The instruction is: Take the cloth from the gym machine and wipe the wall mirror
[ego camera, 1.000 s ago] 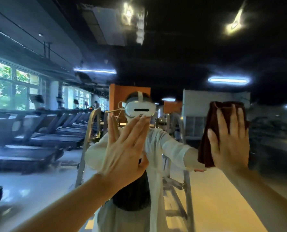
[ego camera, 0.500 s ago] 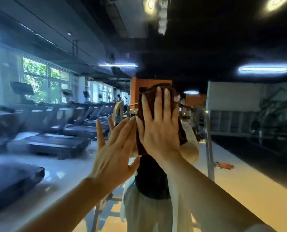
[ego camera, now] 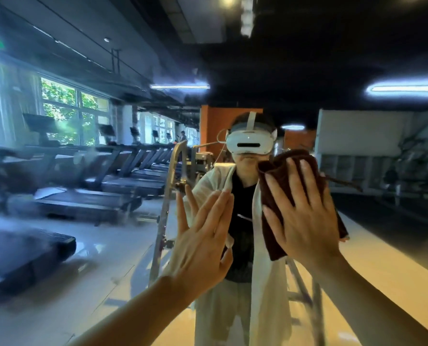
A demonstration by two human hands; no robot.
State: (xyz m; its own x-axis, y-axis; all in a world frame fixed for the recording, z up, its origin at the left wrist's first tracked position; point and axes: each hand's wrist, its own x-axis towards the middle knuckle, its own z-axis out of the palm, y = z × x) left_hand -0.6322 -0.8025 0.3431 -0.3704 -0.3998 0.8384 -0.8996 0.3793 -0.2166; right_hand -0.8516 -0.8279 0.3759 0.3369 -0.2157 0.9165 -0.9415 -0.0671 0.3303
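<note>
Glass of the wall mirror filled the whole head view, with lots of bare shiny room above and to both sides of the hands. Treadmills and a metal gym machine showed in it. The left hand lay flat on the glass, fingers straight, holding nothing. The right hand pressed the dark red cloth flat against the mirror, fingers spread. Cloth stuck out above and below that hand.
</note>
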